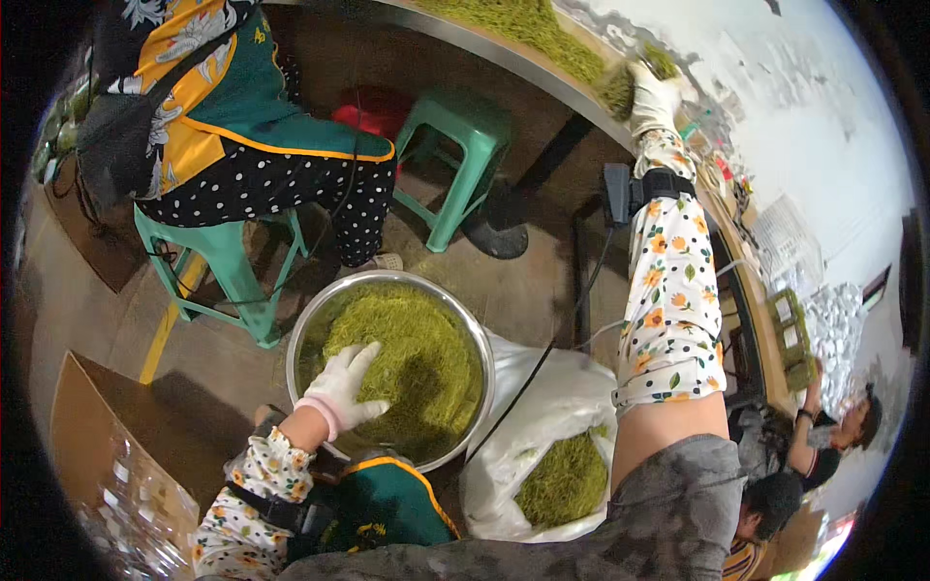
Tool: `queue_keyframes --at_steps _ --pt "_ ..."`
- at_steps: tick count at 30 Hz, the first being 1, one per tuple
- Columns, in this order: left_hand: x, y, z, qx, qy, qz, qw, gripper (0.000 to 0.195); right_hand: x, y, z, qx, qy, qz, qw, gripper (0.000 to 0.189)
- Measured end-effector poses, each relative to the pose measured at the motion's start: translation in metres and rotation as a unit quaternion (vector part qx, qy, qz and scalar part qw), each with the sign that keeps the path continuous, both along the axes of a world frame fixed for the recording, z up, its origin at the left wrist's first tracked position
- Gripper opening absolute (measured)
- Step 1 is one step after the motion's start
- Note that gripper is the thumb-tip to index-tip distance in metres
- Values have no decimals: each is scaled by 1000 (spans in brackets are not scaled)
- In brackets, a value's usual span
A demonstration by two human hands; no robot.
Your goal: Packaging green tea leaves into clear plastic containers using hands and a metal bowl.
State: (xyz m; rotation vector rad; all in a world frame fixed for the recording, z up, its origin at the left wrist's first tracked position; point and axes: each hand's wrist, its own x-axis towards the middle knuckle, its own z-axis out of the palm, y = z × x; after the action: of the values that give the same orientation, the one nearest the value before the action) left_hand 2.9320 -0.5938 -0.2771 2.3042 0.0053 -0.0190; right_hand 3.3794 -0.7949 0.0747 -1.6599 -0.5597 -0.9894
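My left hand (pixel 346 385), in a white glove with a pink cuff, is over a round stainless steel basin (pixel 485 348) of fine green-yellow plant strands (pixel 418 319). Its fingers are spread and hold nothing; whether they touch the strands I cannot tell. At the end of my outstretched right arm, my gloved right hand (pixel 656 102) is at the tabletop's edge. A clump of the same green strands (pixel 660 61) shows at its fingers, and the hand appears closed around it. More strands (pixel 523 33) lie heaped along the table beside it.
A white plastic sack (pixel 501 428) of strands stands right of the basin. A person (pixel 261 174) sits on a green plastic stool (pixel 243 283); another green stool (pixel 461 131) is under the table. A cardboard box (pixel 94 421) holds clear plastic containers (pixel 138 508). Other people (pixel 806 450) are at right.
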Motion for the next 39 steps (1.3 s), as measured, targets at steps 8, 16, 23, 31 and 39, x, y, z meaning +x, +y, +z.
queue_keyframes --at_steps 8,16,23,31,39 --pt "-7 -32 24 4 -23 -34 999 85 30 -41 -4 -54 23 -239 969 63" --pt "8 -44 25 0 -49 -75 996 85 135 -73 6 -182 130 -287 931 82" --pt "19 -24 18 1 -13 -24 1000 84 52 9 -91 -18 70 -17 997 84" --pt "-41 16 25 -250 -160 218 930 78 -52 -80 -181 -7 280 365 888 62" --pt "-376 153 -12 3 70 548 834 73 -190 -176 -266 -66 522 297 797 59"
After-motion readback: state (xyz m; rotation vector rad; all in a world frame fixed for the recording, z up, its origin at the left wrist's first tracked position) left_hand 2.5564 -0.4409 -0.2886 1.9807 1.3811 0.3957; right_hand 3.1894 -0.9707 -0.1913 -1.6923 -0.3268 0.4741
